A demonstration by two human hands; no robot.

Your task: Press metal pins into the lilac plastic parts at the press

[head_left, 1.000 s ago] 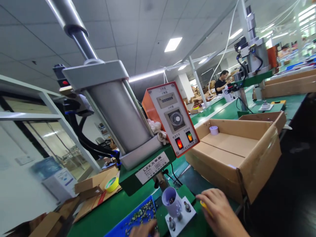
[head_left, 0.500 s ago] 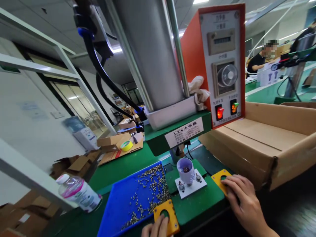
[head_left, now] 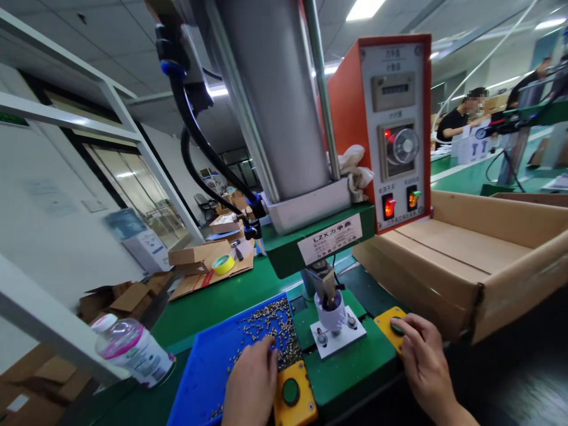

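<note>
My left hand [head_left: 252,381] is over the blue tray [head_left: 202,361], thumb and forefinger close together at the small metal parts [head_left: 277,322]; what lies between the fingertips is hidden. Beside it stands a yellow button box [head_left: 295,393] with a green button, untouched. My right hand [head_left: 423,355] rests at the other yellow button box [head_left: 385,322], forefinger stretched to its green button and holding nothing. Between the boxes, a pale round plastic cup-like part [head_left: 332,316] sits on a white plate [head_left: 337,337]. The press ram [head_left: 326,284] reaches down into its opening.
Above stands the press cylinder [head_left: 279,106], with an orange control box [head_left: 394,136] beside it. A large cardboard box [head_left: 444,272] lies at right, a bottle [head_left: 133,349] at left. Yellow tape [head_left: 223,264] rests on cardboard behind. Another person [head_left: 457,121] sits far back.
My left hand has left its button and moved up and left over the metal parts. The ram has come down into the plastic part. A red light shows on the timer. My right hand stays at its button.
</note>
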